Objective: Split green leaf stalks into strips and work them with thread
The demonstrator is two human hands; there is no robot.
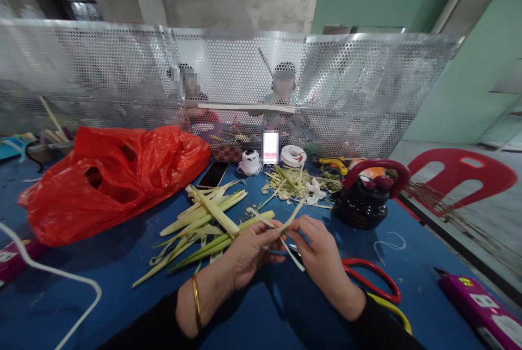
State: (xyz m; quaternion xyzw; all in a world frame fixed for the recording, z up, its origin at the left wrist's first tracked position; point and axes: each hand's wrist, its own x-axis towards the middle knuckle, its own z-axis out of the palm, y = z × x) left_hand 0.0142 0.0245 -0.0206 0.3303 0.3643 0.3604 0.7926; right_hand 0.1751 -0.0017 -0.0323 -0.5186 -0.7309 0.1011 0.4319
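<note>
Narrow pale green leaf strips (294,215) cross one another between my two hands. My left hand (250,249), a gold bangle on its wrist, pinches them between thumb and fingers. Close against it, my right hand (318,252) is closed on the strips from the other side, fingertips nearly meeting those of the left. One loose strip end hangs down below the fingers. Left of my hands lies a pile of long green-white leaf stalks (196,225). Scissors with a red handle loop (379,273) and a yellow one lie by my right forearm, their blades mostly hidden.
A red plastic bag (134,176) fills the left. Behind lie a phone (213,174), white thread spool (250,162), tape roll (293,155) and leaf scraps (287,184). A black pot (361,206) stands right, near a purple device (481,306). A perforated metal screen (240,62) spans the back.
</note>
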